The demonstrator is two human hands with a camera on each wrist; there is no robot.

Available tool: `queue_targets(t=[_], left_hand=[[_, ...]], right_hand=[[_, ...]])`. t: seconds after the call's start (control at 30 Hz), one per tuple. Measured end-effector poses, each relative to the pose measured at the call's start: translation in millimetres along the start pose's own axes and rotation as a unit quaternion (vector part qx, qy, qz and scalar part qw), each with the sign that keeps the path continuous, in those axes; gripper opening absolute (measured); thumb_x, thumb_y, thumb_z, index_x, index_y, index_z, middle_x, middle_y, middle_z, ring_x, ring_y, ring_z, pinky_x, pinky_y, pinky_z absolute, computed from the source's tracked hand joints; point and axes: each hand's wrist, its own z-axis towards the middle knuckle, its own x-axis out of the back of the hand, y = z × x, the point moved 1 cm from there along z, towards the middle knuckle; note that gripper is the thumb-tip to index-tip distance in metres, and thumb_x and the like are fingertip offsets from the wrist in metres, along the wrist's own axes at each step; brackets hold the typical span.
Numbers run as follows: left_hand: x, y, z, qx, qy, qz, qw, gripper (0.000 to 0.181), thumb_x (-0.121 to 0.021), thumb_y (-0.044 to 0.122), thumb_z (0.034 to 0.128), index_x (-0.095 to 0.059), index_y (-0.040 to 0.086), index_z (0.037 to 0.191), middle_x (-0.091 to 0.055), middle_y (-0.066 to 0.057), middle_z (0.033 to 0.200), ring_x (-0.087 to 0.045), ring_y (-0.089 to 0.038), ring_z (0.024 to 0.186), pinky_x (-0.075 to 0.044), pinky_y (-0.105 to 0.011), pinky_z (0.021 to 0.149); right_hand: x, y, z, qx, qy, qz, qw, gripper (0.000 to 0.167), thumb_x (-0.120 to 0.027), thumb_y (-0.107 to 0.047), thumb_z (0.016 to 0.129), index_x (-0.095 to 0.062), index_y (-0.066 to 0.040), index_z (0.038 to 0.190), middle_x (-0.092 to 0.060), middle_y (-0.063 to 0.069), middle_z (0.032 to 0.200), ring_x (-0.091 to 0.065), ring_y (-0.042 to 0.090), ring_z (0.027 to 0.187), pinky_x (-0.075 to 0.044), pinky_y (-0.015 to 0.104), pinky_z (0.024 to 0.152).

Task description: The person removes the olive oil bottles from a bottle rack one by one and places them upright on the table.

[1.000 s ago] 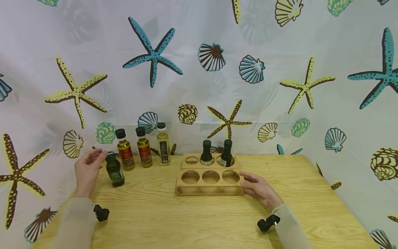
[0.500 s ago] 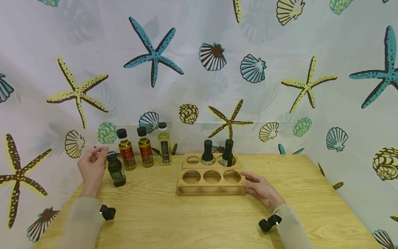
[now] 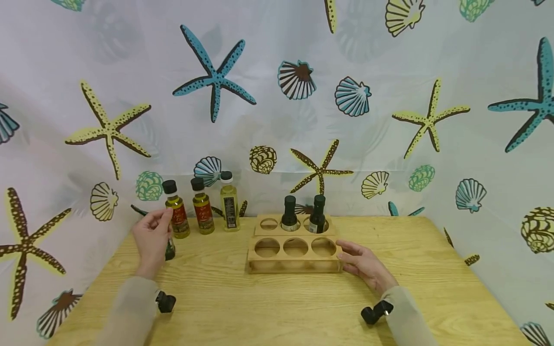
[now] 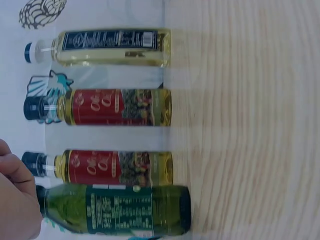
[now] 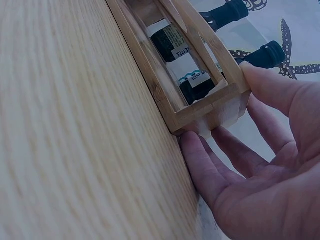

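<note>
My left hand (image 3: 151, 238) is at the top of a dark green bottle (image 4: 120, 210), its curled fingers and thumb about the cap, which they hide. The bottle stands upright on the table, mostly covered by the hand in the head view. Close behind it are two oil bottles with red labels (image 3: 180, 218) (image 3: 203, 214) and a clear bottle of pale oil (image 3: 230, 206). My right hand (image 3: 365, 264) holds the right end of a two-tier wooden bottle rack (image 3: 294, 264), thumb at the upper corner and fingertips against the end face.
Two dark bottles with green caps (image 3: 289, 211) (image 3: 318, 211) stand in the rack's back row, in the middle and right holes. The wooden table (image 3: 242, 307) meets a white curtain (image 3: 268, 120) with starfish and shell prints behind and at both sides.
My left hand has moved right, from beside the green bottle onto its top, and now covers most of it. The right hand and the rack have stayed in place.
</note>
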Motion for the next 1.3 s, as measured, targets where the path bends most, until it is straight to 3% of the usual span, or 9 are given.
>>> queue_targets(t=[0.23,0.37,0.63,0.83,1.13,1.3], left_hand=[[-17.2,-6.5,-4.3,0.000,-0.047,0.015,0.9988,0.018,-0.071,0.015,0.0911,-0.071,-0.002,0.093,-0.060,0.002,0.056,-0.052,-0.012,0.044,-0.044,-0.021,0.041],[-26.1,-7.9,-8.0,-0.003,-0.060,0.024,0.9979,0.016,-0.069,0.014,0.0924,-0.071,-0.002,0.091,-0.059,0.001,0.055,-0.052,-0.013,0.044,-0.045,-0.021,0.041],[-42.1,-18.3,-11.3,0.022,-0.088,0.018,0.9957,0.019,-0.069,0.022,0.0925,-0.072,0.003,0.092,-0.059,0.003,0.056,-0.052,-0.013,0.044,-0.046,-0.023,0.043],[-52.6,-31.8,-9.4,0.037,-0.124,0.040,0.9908,0.024,-0.069,0.031,0.0921,-0.072,0.008,0.097,-0.062,0.004,0.061,-0.053,-0.011,0.048,-0.048,-0.023,0.045],[-65.0,-35.3,-13.2,0.036,-0.156,0.043,0.9862,0.032,-0.067,0.038,0.0922,-0.071,0.007,0.100,-0.061,0.003,0.064,-0.054,-0.011,0.048,-0.047,-0.024,0.046],[-72.4,-37.5,-17.7,0.035,-0.167,0.036,0.9846,0.027,-0.066,0.032,0.0945,-0.070,0.005,0.101,-0.062,0.003,0.064,-0.055,-0.011,0.048,-0.046,-0.023,0.045]], right_hand=[[-1,-1,0.0,-0.003,0.004,0.007,1.0000,0.058,-0.065,-0.019,0.096,-0.043,-0.013,0.149,-0.020,0.018,0.161,-0.028,0.034,0.146,-0.045,0.043,0.106],[-1,0,0.1,-0.004,0.007,0.007,0.9999,0.057,-0.064,-0.018,0.096,-0.044,-0.013,0.149,-0.021,0.018,0.161,-0.029,0.035,0.146,-0.043,0.045,0.108],[-2,0,0.1,-0.002,0.006,0.004,1.0000,0.058,-0.065,-0.018,0.095,-0.043,-0.013,0.149,-0.021,0.017,0.161,-0.026,0.034,0.147,-0.043,0.046,0.108],[-1,-1,-0.7,-0.002,0.007,0.003,1.0000,0.059,-0.065,-0.018,0.095,-0.043,-0.013,0.149,-0.021,0.018,0.161,-0.027,0.034,0.146,-0.046,0.042,0.105],[-1,-2,-1.7,-0.003,0.005,0.006,1.0000,0.061,-0.067,-0.020,0.094,-0.043,-0.013,0.149,-0.022,0.017,0.160,-0.030,0.032,0.145,-0.050,0.035,0.098],[-1,-2,-2.2,-0.003,0.001,0.007,1.0000,0.060,-0.067,-0.019,0.094,-0.043,-0.013,0.150,-0.021,0.018,0.161,-0.030,0.033,0.145,-0.051,0.033,0.095]])
